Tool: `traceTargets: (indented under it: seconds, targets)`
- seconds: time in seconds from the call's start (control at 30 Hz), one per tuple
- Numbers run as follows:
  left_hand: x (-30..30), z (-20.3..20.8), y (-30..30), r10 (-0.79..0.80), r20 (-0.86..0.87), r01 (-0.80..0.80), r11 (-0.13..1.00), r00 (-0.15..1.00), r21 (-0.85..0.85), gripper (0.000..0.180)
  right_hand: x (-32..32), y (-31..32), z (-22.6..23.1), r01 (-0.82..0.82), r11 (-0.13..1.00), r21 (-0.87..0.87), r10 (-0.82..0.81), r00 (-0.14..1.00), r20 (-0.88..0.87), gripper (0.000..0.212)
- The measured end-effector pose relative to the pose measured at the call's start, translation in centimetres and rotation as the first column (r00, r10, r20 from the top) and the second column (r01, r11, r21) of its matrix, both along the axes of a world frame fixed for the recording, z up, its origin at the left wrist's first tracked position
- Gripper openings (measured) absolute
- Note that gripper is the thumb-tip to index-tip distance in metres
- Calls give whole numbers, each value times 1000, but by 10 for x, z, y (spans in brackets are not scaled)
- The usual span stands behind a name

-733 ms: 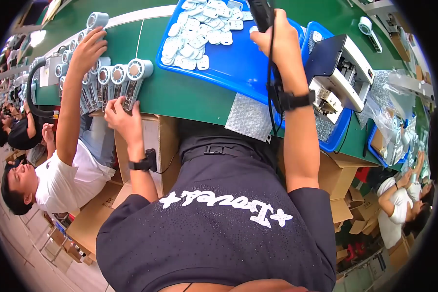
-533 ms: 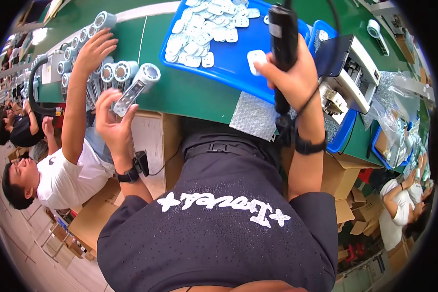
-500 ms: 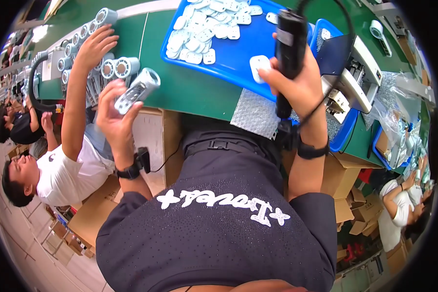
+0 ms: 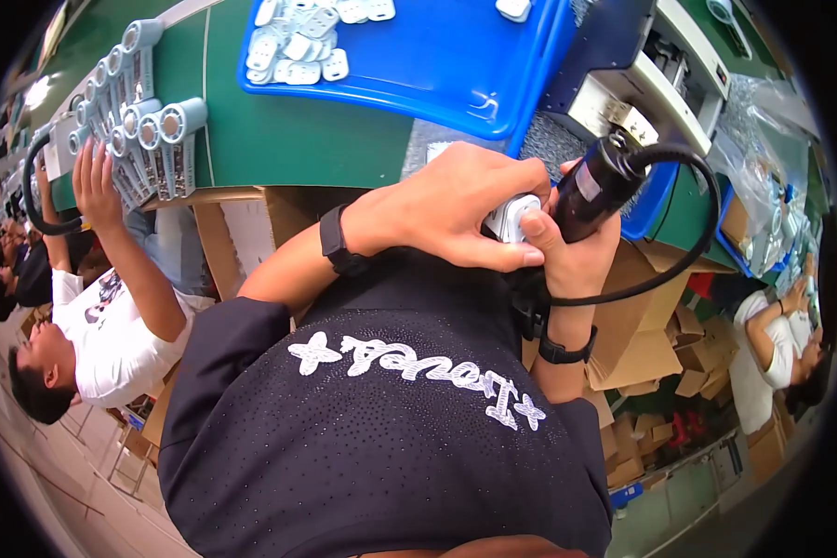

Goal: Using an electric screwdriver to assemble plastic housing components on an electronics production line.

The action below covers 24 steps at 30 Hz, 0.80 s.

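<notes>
In front of my body, over the bench's near edge, my two hands meet. My left hand (image 4: 451,209) is closed around a pale blue-grey handheld fan housing (image 4: 510,219); only a small end of it shows between the fingers, the rest is hidden. My right hand (image 4: 581,246) grips a black electric screwdriver (image 4: 604,184) with a thick cable, held tilted. The right thumb presses against the housing's visible end. Whether the small white oval plate is still in the right fingers cannot be seen. The screwdriver's tip is hidden.
A blue tray (image 4: 381,100) with a heap of white oval plates (image 4: 298,46) lies ahead. Several fan housings (image 4: 181,121) stand at the left, near a co-worker's hand (image 4: 95,186). A white-and-dark machine (image 4: 614,98) and plastic bags (image 4: 763,130) occupy the right.
My left hand has carried the fan housing right to my right hand. My right hand has come down and nearer with the screwdriver. The co-worker's hand has drawn back from the fan housings.
</notes>
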State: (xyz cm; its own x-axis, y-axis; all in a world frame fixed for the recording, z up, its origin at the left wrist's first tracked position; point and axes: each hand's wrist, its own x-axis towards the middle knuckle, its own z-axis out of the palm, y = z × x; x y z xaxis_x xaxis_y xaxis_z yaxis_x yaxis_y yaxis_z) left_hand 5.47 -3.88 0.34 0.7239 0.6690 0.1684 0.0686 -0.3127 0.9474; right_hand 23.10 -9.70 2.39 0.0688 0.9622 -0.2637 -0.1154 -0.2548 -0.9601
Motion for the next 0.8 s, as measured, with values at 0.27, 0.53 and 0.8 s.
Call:
traceTargets:
  seconds: [0.27,0.53,0.8]
  targets:
    - [10,-14,0,125,145,-128,992,982,10,49,-2,-8,10,58,998,-32,-51,981,190,54]
    - [9,-35,4,43,171,-54,996,984,66,45,16,30,4,184,864,469,-235,970,53,27]
    - [7,-39,5,46,154,-55,997,987,57,53,43,104,33,195,677,710,-420,894,154,16]
